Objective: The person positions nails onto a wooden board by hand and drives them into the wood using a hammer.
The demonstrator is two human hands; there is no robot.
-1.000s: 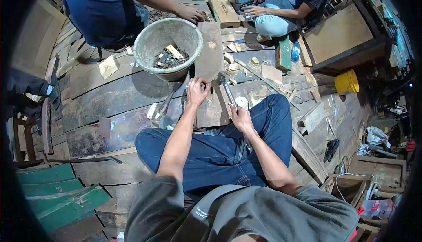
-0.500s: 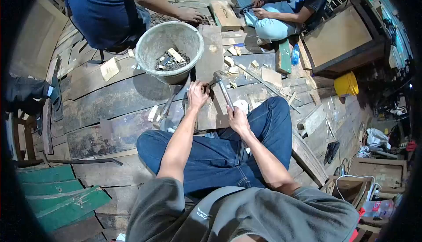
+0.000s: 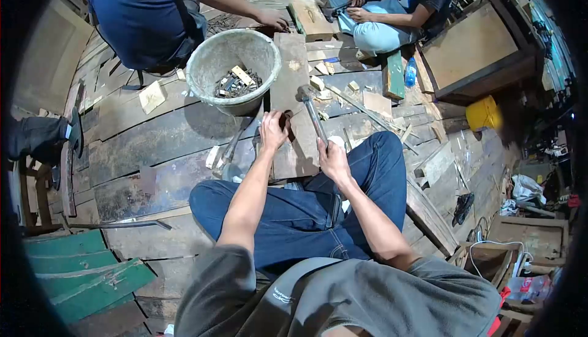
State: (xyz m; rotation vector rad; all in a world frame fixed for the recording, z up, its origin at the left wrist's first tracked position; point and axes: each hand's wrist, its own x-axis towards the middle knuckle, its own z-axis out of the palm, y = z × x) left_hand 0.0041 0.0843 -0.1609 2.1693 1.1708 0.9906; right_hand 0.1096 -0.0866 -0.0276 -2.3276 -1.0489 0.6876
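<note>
My right hand (image 3: 334,162) is wrapped round the handle of a hammer (image 3: 318,125), whose head points away from me over the wooden plank (image 3: 295,156) in front of my legs. My left hand (image 3: 272,132) rests at the plank's left edge, its fingers curled and pinched on a small dark piece (image 3: 286,117), too little shown to name. Just beyond my left hand stands a grey bucket (image 3: 199,95), with small metal pieces and a light block inside. A long-handled tool (image 3: 231,149) lies on the floor left of the plank.
A co-worker in dark blue (image 3: 138,18) crouches at the upper left, one hand beyond the bucket. Another person (image 3: 392,15) sits at the upper right. Wood scraps (image 3: 152,97), green boards (image 3: 92,276) and a yellow bucket (image 3: 482,114) surround me on the plank floor.
The hammer's head has moved slightly farther from me. My left hand has turned a little, showing more of the dark piece. The co-worker's hand beyond the bucket has shifted right.
</note>
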